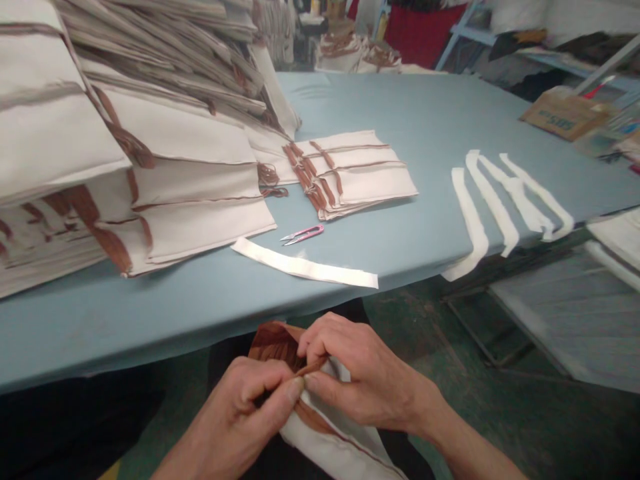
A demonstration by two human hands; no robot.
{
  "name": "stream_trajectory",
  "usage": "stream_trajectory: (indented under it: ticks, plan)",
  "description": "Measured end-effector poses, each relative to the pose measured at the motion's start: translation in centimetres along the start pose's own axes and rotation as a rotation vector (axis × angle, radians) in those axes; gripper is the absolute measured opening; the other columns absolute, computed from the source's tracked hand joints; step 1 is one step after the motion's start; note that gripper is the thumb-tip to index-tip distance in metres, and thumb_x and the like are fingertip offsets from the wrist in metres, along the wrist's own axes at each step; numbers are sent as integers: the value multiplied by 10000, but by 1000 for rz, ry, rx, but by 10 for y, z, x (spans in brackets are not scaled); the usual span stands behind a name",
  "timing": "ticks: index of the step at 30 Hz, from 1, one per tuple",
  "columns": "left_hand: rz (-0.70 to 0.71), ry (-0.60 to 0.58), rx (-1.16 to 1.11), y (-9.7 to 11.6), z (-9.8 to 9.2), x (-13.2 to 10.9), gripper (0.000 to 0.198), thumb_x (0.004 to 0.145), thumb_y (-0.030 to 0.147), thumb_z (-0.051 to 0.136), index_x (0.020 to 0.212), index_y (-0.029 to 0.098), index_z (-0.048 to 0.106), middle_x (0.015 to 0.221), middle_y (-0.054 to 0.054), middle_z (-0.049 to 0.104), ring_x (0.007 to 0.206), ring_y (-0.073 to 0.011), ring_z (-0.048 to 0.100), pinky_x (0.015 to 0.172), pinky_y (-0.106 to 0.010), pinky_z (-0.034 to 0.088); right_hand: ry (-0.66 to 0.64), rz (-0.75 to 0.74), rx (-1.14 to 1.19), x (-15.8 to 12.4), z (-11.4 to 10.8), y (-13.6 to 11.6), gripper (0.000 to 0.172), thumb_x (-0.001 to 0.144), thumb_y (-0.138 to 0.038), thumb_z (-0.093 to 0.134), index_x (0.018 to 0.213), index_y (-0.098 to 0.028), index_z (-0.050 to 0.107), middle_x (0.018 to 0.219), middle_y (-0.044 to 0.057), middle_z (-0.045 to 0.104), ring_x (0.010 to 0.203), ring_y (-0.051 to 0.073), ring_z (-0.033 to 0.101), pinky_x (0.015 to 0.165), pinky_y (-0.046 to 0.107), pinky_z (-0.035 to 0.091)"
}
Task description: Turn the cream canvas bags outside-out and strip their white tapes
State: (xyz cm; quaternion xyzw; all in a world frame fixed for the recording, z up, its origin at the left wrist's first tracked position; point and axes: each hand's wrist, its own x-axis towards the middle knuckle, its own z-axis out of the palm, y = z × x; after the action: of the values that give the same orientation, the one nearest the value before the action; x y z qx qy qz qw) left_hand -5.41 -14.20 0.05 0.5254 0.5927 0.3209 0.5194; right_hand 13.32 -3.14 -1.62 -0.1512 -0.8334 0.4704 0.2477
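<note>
A white fabric piece with brown trim, which looks like a bag (pixel 340 457), lies over my lap below the table edge. My left hand (pixel 245 400) pinches its brown edge between thumb and forefinger. Close beside it, almost touching, my right hand (pixel 360 373) grips the same brown edge. Brown gathered cloth (pixel 273 343) shows behind the fingers, and the fingers hide part of the edge. On the table ahead lie pink-handled thread snips (pixel 303 235) and a white fabric strip (pixel 305 265).
Tall stacks of white, brown-trimmed fabric pieces (pixel 200 173) fill the table's left side. A smaller pile (pixel 355 170) sits mid-table on the blue-green cloth (pixel 430 120). Several white strips (pixel 495 200) hang near the right edge. A cardboard box (pixel 565 115) stands at the far right.
</note>
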Motion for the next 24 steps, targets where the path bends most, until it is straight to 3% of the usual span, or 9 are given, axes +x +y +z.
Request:
stream_trajectory:
  ticks: [4, 7, 12, 16, 19, 22, 24]
  plan:
    - [-67, 1, -157, -15, -3, -5, 647, 1070, 695, 413, 734, 205, 669, 713, -17, 634, 666, -177, 533, 645, -265, 482, -13, 131, 26, 2, -1, 3, 157, 913, -135, 663, 847, -240, 567, 908, 10, 713, 856, 177, 664, 811, 310, 512]
    - [-146, 45, -146, -32, -7, -12, 657, 1072, 698, 381, 822, 217, 752, 804, -49, 730, 771, -229, 637, 719, -294, 554, -34, 206, 84, 2, -1, 6, 138, 913, -157, 668, 830, -230, 586, 888, -1, 713, 821, 165, 654, 783, 294, 506]
    - [-106, 9, -144, -30, -8, -11, 606, 1078, 647, 393, 867, 221, 771, 841, -42, 725, 812, -228, 638, 748, -290, 529, -36, 290, 128, 3, -5, 9, 77, 930, -184, 688, 868, -213, 655, 880, -5, 724, 790, 152, 643, 732, 267, 496]
    - [-116, -18, -98, -11, -5, 5, 532, 984, 663, 571, 704, 210, 592, 707, 18, 538, 677, -166, 482, 610, -259, 392, -47, 297, 89, 8, -8, 13, 39, 955, -208, 679, 917, -211, 676, 911, 4, 739, 793, 155, 636, 718, 276, 482]
    - [-136, 57, -58, -6, 1, 18, 534, 941, 659, 630, 667, 221, 494, 671, 47, 423, 630, -139, 369, 555, -254, 300, -3, 205, 37, 12, -4, 18, 43, 974, -193, 639, 951, -222, 662, 992, 29, 748, 904, 179, 671, 834, 317, 526]
    - [-61, 123, -25, -10, 5, 24, 504, 1002, 616, 567, 711, 205, 586, 701, 26, 513, 650, -153, 442, 574, -254, 348, 59, 125, -21, 13, 3, 23, 110, 965, -161, 625, 1043, -228, 666, 1128, 63, 765, 1089, 210, 699, 969, 364, 539]
    - [-10, 200, 9, -15, 3, 24, 503, 1032, 590, 533, 710, 210, 597, 691, 23, 541, 640, -156, 476, 569, -250, 376, 120, 138, -50, 10, 5, 27, 199, 944, -156, 647, 1130, -225, 663, 1275, 101, 749, 1192, 231, 692, 950, 362, 559]
